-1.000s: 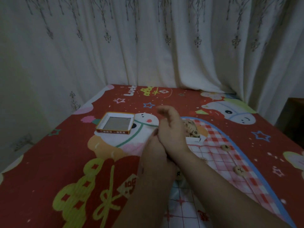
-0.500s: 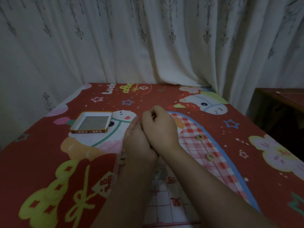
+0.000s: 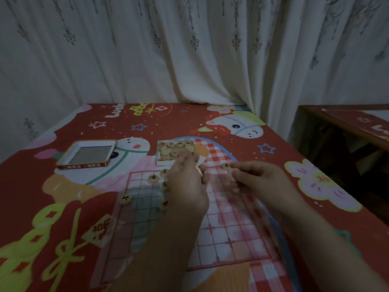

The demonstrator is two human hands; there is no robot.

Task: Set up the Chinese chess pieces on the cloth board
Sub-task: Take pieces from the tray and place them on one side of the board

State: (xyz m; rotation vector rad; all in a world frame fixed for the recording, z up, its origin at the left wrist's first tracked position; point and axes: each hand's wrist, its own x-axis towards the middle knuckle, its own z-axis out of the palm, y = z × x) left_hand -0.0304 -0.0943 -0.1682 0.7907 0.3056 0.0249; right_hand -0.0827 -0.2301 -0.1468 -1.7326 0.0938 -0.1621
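**Wooden pieces (image 3: 125,199): hands part, box shows**

Head view: left grip (image 3: 186,186) and right grip (image 3: 259,180), pressed together before, are now apart over the cloth board's (image 3: 139,220) far end. Blur, so I cannot tell what either holds. Box (image 3: 164,163) is uncovered. Few pieces placed, so setup looks early.

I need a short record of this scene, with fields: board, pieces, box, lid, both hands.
board: cloth board spread flat
pieces: five pieces visible left of the left hand; one piece near the right hand
box: piece box beyond the board, holds more pieces
lid: empty lid, left of the box
left hand: at the box's near edge, grip unclear
right hand: blurred, grip unclear
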